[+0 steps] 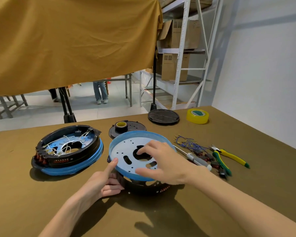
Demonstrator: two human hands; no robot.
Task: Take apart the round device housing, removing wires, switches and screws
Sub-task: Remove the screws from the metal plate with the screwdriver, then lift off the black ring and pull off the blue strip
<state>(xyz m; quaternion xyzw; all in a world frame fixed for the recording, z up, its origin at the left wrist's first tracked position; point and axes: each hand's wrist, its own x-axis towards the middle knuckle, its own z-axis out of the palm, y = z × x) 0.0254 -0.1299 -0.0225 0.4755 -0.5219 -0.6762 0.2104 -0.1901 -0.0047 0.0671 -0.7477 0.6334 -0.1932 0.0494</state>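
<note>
A round black housing (pixel 140 185) sits at the table's middle with a blue-rimmed metal plate (pixel 125 151) tilted up out of it. My right hand (pixel 162 161) grips that plate, fingers hooked into its central hole and thumb under its near rim. My left hand (pixel 101 182) holds the black housing's left side, index finger raised against the plate's rim. A second round housing (pixel 67 151), black with a blue ring, lies to the left with white wires and red switches still inside.
Removed blue wires (pixel 188 142) and switches (pixel 210 159) lie right of the plate, with a screwdriver (pixel 195 158) and yellow-green pliers (pixel 225 158). Two black lids (pixel 163 116) (pixel 135 127), a small tape roll (pixel 121 126) and yellow tape (pixel 197 115) lie behind. A person's legs stand beyond the table.
</note>
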